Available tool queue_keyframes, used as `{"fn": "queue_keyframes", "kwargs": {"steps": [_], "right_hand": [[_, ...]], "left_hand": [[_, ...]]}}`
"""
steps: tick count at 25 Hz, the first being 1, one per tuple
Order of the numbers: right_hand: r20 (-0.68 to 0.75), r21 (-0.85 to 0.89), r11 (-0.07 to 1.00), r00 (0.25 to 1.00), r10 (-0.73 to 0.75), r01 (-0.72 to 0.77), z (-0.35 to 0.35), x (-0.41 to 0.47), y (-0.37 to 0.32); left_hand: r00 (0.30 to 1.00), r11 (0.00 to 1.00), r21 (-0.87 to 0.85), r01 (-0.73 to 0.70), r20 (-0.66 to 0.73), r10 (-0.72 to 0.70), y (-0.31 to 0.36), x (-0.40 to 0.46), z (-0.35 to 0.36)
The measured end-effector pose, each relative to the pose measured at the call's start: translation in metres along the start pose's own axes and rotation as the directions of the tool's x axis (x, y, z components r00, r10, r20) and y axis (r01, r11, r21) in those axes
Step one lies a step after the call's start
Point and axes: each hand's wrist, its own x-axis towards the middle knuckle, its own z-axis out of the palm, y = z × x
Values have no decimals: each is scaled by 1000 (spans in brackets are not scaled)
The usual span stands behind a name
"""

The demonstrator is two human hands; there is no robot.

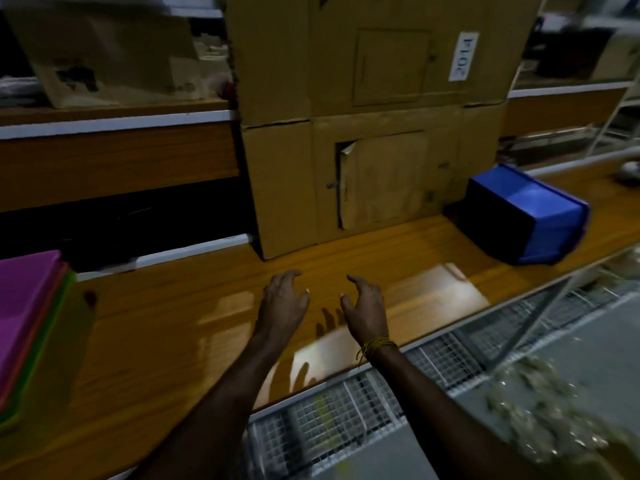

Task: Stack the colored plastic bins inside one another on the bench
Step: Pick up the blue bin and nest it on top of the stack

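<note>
Over bare surface, left hand and right hand hover, fingers loosely spread, holding nothing. Blue bin on its side, far right; nested stack far left. Best reach right, grip rim, turn upright first.

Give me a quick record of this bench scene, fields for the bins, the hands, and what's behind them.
stacked bins: nested at bench's left edge, purple on top
blue bin: apart at right, lying tipped
left hand: open, above bench, empty
right hand: open, above bench, empty
bench: wooden
cardboard boxes: two stacked behind the hands
</note>
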Motion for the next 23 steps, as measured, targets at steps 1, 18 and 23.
{"fn": "queue_keyframes", "kwargs": {"steps": [1,18,23], "right_hand": [[-14,-6,1000,1000,9,-9,-13,6,13],[-171,-49,989,977,130,-140,-85,140,116],[-248,-51,982,955,162,-180,-102,179,133]], "left_hand": [[1000,1000,-3,-7,19,7,13,2,14],[968,994,-39,-102,225,108,118,119,155],[938,977,-118,-176,280,203,142,162,196]]}}
